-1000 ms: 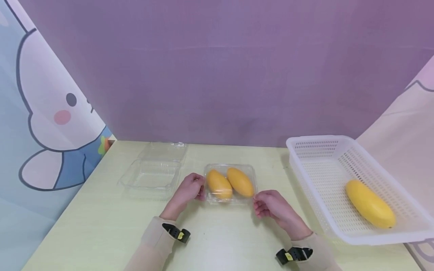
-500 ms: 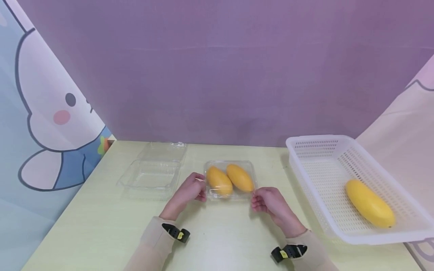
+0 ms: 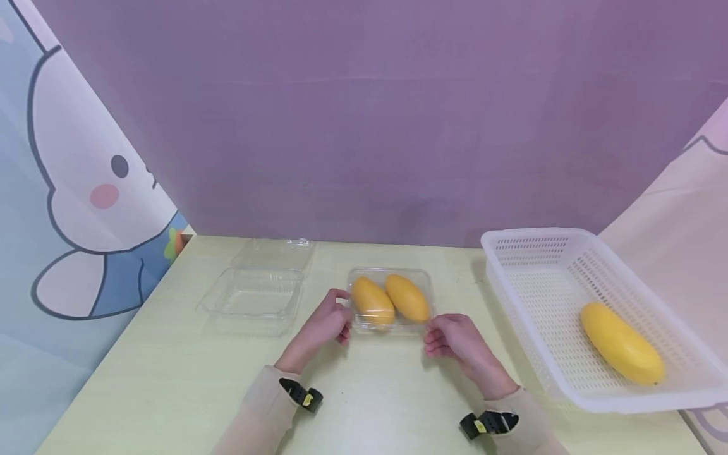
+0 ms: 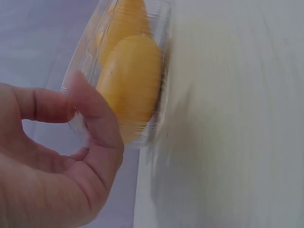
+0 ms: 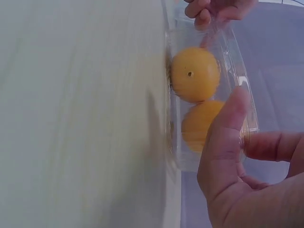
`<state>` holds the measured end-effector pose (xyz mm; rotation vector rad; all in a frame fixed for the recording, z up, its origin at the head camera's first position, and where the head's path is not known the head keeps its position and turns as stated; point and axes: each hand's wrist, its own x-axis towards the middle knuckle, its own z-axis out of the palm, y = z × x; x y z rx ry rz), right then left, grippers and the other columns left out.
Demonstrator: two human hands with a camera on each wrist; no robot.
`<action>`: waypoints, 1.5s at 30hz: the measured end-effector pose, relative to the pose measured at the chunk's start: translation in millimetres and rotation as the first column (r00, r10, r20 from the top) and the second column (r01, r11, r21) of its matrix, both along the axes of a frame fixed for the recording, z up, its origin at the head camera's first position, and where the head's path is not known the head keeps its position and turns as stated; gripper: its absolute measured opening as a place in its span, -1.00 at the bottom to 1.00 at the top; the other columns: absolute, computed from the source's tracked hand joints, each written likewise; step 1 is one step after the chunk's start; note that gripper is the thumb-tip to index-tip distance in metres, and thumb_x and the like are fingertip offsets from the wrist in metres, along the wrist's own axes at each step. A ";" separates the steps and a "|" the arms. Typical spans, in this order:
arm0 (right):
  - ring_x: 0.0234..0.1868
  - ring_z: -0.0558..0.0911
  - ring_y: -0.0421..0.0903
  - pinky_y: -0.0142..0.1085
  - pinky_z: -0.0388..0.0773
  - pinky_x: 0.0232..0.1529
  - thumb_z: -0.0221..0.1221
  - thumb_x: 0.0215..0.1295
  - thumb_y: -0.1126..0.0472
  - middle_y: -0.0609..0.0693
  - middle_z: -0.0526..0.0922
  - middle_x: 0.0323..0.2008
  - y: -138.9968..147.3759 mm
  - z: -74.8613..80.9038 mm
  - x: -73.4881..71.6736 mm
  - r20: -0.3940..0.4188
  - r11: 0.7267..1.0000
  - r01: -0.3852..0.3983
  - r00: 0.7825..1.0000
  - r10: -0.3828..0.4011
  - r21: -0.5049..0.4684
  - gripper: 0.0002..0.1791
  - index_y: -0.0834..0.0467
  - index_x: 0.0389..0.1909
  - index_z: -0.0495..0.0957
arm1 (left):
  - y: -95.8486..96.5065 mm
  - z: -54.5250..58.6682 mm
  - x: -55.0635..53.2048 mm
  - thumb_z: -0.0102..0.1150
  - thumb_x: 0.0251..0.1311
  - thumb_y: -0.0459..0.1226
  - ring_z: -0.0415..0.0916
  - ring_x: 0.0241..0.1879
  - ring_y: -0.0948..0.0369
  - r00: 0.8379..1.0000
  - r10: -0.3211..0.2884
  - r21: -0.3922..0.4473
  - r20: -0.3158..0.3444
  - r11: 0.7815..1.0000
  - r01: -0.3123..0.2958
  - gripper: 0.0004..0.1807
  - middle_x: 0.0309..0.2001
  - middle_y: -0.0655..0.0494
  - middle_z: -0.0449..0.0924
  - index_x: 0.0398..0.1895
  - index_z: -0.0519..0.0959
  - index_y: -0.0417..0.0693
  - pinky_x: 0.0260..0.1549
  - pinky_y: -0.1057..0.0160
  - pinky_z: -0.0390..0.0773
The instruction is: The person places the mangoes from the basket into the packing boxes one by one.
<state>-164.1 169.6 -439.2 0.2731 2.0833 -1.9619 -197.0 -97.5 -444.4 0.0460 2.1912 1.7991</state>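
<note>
A clear plastic clamshell box [image 3: 406,328] sits on the table in the head view, its lid down over two yellow mangoes [image 3: 372,302]. My left hand [image 3: 325,321] pinches the rim at the box's left side between thumb and forefinger. Opposite it, my right hand [image 3: 459,344] pinches the front right corner of the rim. In the left wrist view the thumb and forefinger of the left hand [image 4: 61,161] meet on the clear edge. The right wrist view has the right hand [image 5: 251,175] on the rim, the mangoes [image 5: 195,75] showing through the wall.
A second clamshell box [image 3: 253,294], lid raised, stands at the left of the table. To the right is a white perforated basket [image 3: 529,303] with one larger yellow fruit [image 3: 621,344] in it. A purple cloth [image 3: 364,139] rises behind the table.
The box with the mangoes has slid a little away from me and slightly to the right. Both hands have kept their pinch on its rim and moved with it.
</note>
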 end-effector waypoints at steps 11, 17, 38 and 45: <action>-0.52 0.67 -0.03 -0.21 0.70 -0.42 0.07 0.35 0.31 0.19 0.64 -0.48 -1.5 10.8 2.4 -0.071 0.949 0.012 0.997 0.011 0.315 -0.75 0.46 -0.19 0.56 | 4.1 -2.7 0.8 -0.09 0.16 -0.45 0.43 -0.57 0.17 1.000 0.004 -0.009 -0.019 1.000 -0.004 -0.43 -0.43 -0.02 0.43 0.31 0.22 -0.29 -0.57 0.24 0.58; -0.27 0.67 0.07 -0.06 0.59 -0.27 0.11 0.33 0.13 0.17 0.69 -0.24 -4.7 27.8 2.8 -0.230 0.701 0.109 0.970 0.081 0.705 -0.60 0.36 0.00 0.60 | 6.1 -3.0 2.3 -0.07 0.19 -0.43 0.45 -0.57 0.16 1.000 0.012 -0.008 -0.020 1.000 -0.012 -0.43 -0.41 -0.04 0.46 0.33 0.23 -0.32 -0.55 0.25 0.60; 0.50 0.07 0.39 0.37 0.09 0.38 0.26 0.24 -0.29 0.31 0.16 0.50 -55.4 28.2 -14.9 -0.264 0.377 0.052 0.802 0.536 0.925 -0.12 0.06 0.48 0.33 | 15.5 -4.7 5.8 -0.04 0.30 -0.43 0.51 -0.53 0.16 0.999 -0.009 0.014 -0.032 1.000 0.009 -0.41 -0.35 -0.12 0.51 0.40 0.20 -0.37 -0.48 0.20 0.67; 0.49 0.10 0.39 0.36 0.05 0.41 0.20 0.27 -0.35 0.31 0.16 0.50 -52.1 25.0 -18.2 -0.208 0.317 0.025 0.802 0.560 0.948 -0.12 0.03 0.49 0.32 | 15.4 -4.5 5.2 -0.02 0.28 -0.43 0.51 -0.54 0.17 0.997 -0.035 -0.044 -0.065 0.999 0.032 -0.38 -0.35 -0.15 0.54 0.41 0.20 -0.43 -0.48 0.19 0.68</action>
